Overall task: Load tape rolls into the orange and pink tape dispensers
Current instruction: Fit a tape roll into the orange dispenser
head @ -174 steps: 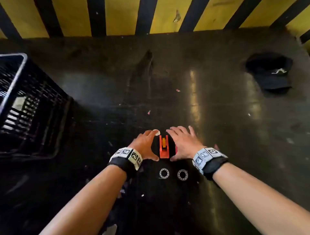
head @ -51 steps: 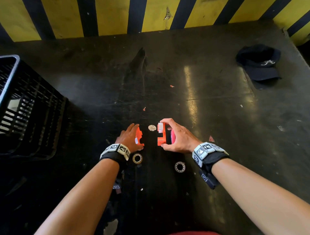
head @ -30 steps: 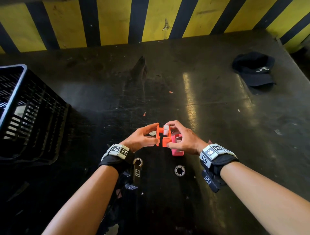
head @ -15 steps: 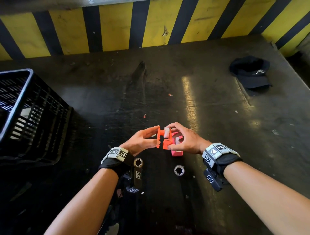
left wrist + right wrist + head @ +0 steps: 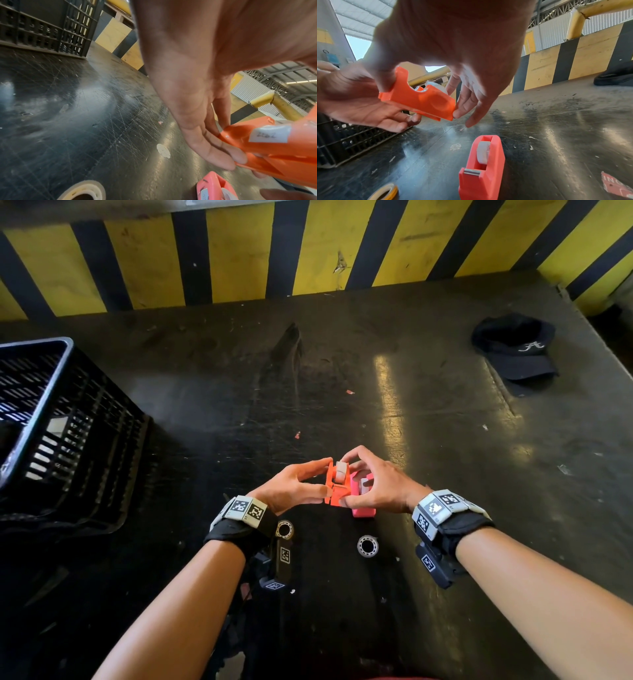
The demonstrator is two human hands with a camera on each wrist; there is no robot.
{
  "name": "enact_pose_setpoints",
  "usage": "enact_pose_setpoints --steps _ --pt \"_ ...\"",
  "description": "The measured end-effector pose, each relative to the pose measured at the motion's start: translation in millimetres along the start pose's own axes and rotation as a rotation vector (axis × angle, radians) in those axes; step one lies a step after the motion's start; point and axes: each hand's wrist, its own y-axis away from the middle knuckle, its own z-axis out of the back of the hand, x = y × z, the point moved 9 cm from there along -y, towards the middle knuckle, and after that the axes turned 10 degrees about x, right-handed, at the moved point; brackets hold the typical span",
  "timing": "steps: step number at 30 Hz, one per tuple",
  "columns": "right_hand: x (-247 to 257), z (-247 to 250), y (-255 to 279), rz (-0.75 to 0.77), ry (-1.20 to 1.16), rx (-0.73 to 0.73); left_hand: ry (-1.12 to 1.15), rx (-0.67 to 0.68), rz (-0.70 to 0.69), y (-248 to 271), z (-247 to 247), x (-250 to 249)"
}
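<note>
Both hands hold the orange tape dispenser just above the table, with a white tape roll seated in its top slot. My left hand pinches its left side between thumb and fingers. My right hand grips its right side. In the right wrist view the orange dispenser sits between the two hands. The pink dispenser stands on the table below my right hand, a white roll inside it. Two loose tape rolls lie near my wrists.
A black slatted crate stands at the left. A black cap lies at the back right. A yellow-and-black striped wall closes off the dark, scratched table at the far side. Small paper scraps dot the surface.
The two orange halves, held apart earlier with one in each hand, have been brought together and the gap between them has closed. The pink dispenser and loose rolls stay put.
</note>
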Motion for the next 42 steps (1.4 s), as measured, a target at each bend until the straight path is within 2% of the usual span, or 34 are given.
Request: enact_pose_setpoints --steps 14,19,23,27,29,34,42 --pt "-7 -5 0 -0.011 -0.198 0.002 0.05 0.028 0.031 1 -6 2" --pt "-9 -2 2 -0.007 -0.266 -0.036 0.089 -0.005 -0.009 3 -4 -3" --pt "-10 7 3 0.004 -0.262 -0.065 -0.063 -0.086 -0.076 9 1 -17" --pt "-6 6 1 0.005 -0.211 -0.051 -0.085 -0.231 -0.16 12 9 -34" --pt "-5 2 0 0.009 -0.194 -0.051 -0.209 -0.3 -0.171 13 12 -41" --pt "-1 -4 -2 0.014 -0.139 -0.037 -0.42 -0.279 -0.146 9 7 -51" --pt "0 -3 -4 0.017 -0.104 -0.038 -0.579 -0.302 -0.128 3 4 -58"
